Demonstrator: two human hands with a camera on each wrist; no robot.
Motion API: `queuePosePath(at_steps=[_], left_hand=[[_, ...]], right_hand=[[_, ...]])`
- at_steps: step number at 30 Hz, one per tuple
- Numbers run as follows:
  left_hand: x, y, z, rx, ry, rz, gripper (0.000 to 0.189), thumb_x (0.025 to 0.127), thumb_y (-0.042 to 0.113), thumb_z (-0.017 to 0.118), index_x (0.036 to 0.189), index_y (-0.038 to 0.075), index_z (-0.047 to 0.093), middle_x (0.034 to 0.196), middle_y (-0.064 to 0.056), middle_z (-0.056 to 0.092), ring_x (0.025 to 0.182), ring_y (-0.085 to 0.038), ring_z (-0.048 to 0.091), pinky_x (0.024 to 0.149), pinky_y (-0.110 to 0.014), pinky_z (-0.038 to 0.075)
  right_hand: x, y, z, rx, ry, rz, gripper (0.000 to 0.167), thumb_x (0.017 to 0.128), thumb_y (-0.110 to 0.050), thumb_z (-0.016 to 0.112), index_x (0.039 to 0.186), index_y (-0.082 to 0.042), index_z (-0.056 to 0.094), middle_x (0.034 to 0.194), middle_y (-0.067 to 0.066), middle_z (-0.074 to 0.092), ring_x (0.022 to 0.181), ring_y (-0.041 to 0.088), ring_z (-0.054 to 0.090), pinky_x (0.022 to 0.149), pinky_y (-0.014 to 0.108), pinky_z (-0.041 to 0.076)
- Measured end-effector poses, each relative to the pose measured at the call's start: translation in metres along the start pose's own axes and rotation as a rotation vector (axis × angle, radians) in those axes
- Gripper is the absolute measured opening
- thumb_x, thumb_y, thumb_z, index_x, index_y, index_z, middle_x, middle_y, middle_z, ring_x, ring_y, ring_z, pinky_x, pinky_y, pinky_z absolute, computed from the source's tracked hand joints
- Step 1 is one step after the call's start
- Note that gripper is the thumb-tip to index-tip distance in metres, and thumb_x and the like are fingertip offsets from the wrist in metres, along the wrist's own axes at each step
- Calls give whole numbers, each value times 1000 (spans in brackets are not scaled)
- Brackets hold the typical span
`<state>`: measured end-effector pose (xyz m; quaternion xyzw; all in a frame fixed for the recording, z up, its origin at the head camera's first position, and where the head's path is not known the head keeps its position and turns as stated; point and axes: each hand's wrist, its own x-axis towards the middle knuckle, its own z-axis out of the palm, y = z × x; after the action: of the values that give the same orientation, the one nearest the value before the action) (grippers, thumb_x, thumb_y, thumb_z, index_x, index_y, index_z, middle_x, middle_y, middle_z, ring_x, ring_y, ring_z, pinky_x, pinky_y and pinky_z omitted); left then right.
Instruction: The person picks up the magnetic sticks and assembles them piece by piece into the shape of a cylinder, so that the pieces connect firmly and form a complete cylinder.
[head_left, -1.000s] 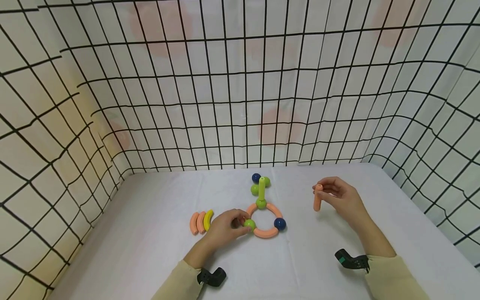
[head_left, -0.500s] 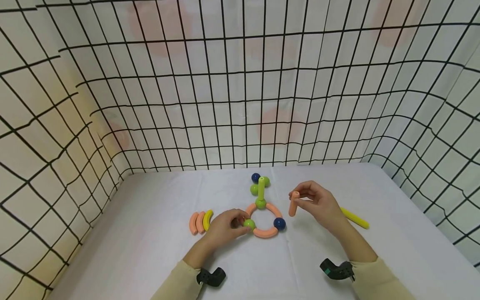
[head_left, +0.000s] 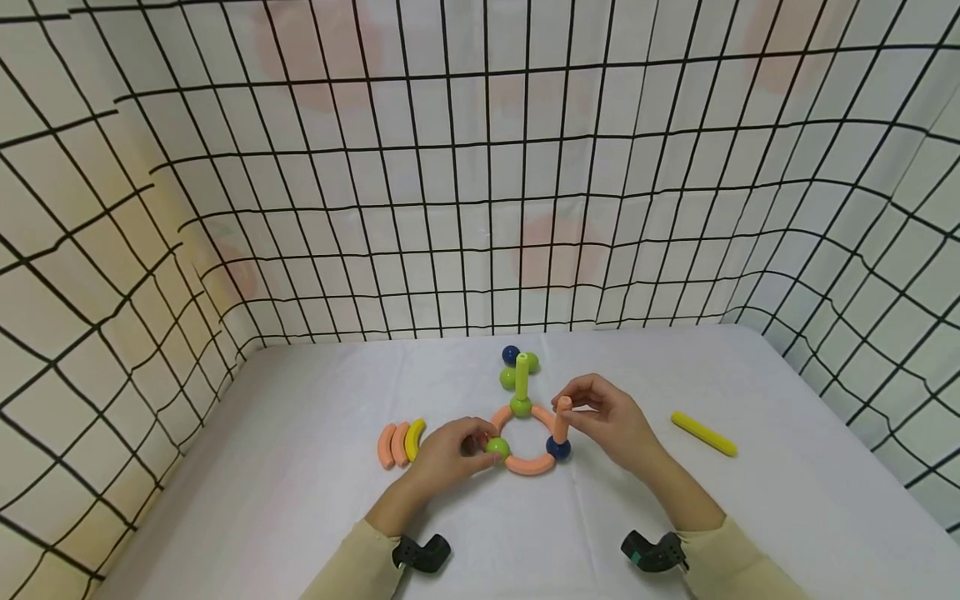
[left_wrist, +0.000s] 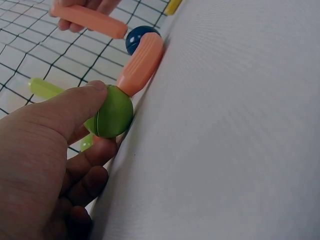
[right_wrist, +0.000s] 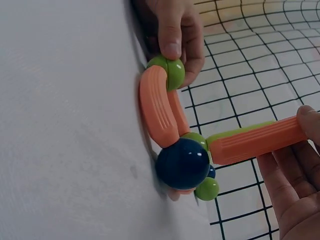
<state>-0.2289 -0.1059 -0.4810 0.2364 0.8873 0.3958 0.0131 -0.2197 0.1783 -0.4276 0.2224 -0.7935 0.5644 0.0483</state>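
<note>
On the white table lies a ring of curved orange pieces (head_left: 530,466) joined by balls. My left hand (head_left: 448,454) pinches the green ball (left_wrist: 116,112) at the ring's left side between thumb and fingers. At the right side sits a dark blue ball (right_wrist: 182,164). Over it my right hand (head_left: 609,418) holds a straight orange rod (right_wrist: 257,140) by its upper part, the rod nearly upright and its lower end right at the ball. A light green rod (head_left: 522,377) stands upright on the ring's far green ball (head_left: 521,407).
Left of the left hand lie two curved orange pieces (head_left: 386,447) and a curved yellow piece (head_left: 414,440). Behind the ring sit loose balls, one dark blue (head_left: 511,355) and two green. A yellow rod (head_left: 704,433) lies at the right. A black grid-patterned backdrop (head_left: 480,208) encloses the table.
My right hand has carried the orange rod leftward from the right side to over the dark blue ball, uncovering the yellow rod. The left hand has stayed on the green ball.
</note>
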Motion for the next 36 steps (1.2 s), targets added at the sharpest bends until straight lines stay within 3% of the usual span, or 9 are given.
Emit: queuePosePath(at_steps=[8, 17, 26, 36], left_hand=[[0, -1, 0, 10, 3, 2, 28, 88, 36, 77, 111, 23, 69, 91, 9, 63, 82, -7, 54, 73, -20, 44], [-1, 1, -1, 5, -8, -5, 28, 89, 37, 76, 112, 23, 68, 91, 9, 63, 81, -6, 54, 73, -20, 44], [0, 3, -1, 6, -1, 3, 26, 89, 35, 76, 111, 23, 69, 90, 10, 63, 81, -6, 54, 73, -20, 45], [0, 3, -1, 13, 5, 5, 25, 88, 33, 76, 110, 24, 69, 89, 11, 63, 80, -5, 54, 73, -19, 44]], right_hand=[[0, 0, 3, -11, -7, 37, 25, 92, -12, 71, 114, -10, 59, 112, 11, 66, 102, 3, 64, 86, 19, 56], [-3, 12, 2, -191, -64, 111, 22, 91, -19, 73, 112, -15, 67, 107, 0, 69, 100, 8, 62, 87, 24, 55], [-5, 28, 0, -242, -145, 97, 18, 90, -24, 75, 105, -16, 70, 104, -2, 71, 97, 8, 64, 85, 26, 55], [-7, 36, -1, -280, -187, 72, 22, 90, -25, 74, 109, -14, 69, 103, -1, 72, 97, 15, 67, 83, 26, 56]])
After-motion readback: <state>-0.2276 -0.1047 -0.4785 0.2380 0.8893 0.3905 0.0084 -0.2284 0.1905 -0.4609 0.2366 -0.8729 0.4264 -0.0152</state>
